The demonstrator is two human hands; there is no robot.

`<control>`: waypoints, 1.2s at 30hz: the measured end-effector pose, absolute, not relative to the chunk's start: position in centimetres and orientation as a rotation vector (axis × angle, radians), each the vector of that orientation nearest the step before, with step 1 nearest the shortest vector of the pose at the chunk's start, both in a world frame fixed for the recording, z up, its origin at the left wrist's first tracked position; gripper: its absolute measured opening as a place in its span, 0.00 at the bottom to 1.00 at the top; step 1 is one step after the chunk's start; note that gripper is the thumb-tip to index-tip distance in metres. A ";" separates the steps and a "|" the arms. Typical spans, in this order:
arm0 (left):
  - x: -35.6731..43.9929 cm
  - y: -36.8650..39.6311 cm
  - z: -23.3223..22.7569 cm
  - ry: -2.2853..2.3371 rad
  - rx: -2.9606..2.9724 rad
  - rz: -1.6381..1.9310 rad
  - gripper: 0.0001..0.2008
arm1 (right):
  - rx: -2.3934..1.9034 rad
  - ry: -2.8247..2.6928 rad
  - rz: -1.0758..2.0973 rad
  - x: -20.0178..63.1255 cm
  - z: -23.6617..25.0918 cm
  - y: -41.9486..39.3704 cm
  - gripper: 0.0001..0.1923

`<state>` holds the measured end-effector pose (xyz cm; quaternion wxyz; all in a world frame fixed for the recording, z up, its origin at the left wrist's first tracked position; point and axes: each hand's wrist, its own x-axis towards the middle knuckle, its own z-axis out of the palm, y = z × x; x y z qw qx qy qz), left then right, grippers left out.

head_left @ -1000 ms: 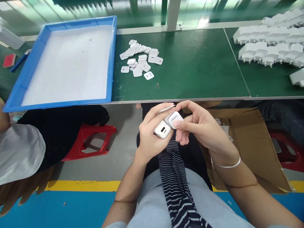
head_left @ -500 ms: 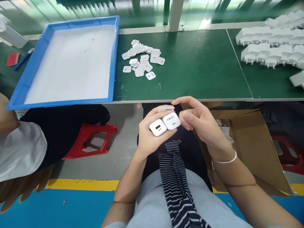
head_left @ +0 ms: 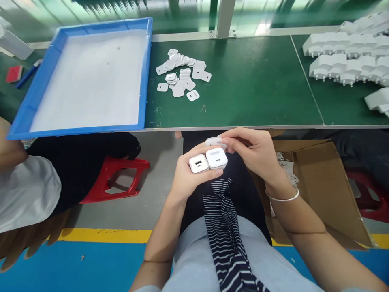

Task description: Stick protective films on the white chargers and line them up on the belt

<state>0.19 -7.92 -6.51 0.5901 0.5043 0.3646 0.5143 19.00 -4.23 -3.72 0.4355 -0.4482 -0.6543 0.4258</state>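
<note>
My left hand [head_left: 190, 168] is wrapped around two white USB chargers, held side by side. The left charger [head_left: 199, 163] shows a dark USB slot and a smaller port beneath it; the right charger [head_left: 216, 158] has one small slot and faint grey lettering on its face. Behind them, by my left fingertips, is a white faceplate [head_left: 214, 141] with printed letters. My right hand [head_left: 253, 150] pinches that faceplate's right edge between thumb and forefinger. On the green bench beyond lies a loose pile of similar white faceplates [head_left: 178, 89].
A blue tray [head_left: 142, 81] with a white lining stands left on the bench. Rows of white chargers with plug pins [head_left: 330, 67] are at right. Below are an open cardboard box [head_left: 322, 186] and a red stool [head_left: 138, 164], beside a seated person at left.
My right hand has moved left, and its thumb and forefinger have closed on the faceplate. The two chargers in my left hand have turned slightly.
</note>
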 end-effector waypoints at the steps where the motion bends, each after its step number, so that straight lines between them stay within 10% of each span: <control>1: 0.2 -7.9 -6.6 0.854 1.145 1.217 0.22 | -1.110 -1.602 1.080 19.0 -3.8 -4.4 0.05; 36: 1.1 -8.0 -5.0 0.966 1.681 1.464 0.20 | -1.045 -1.199 1.073 19.8 -1.1 -7.3 0.12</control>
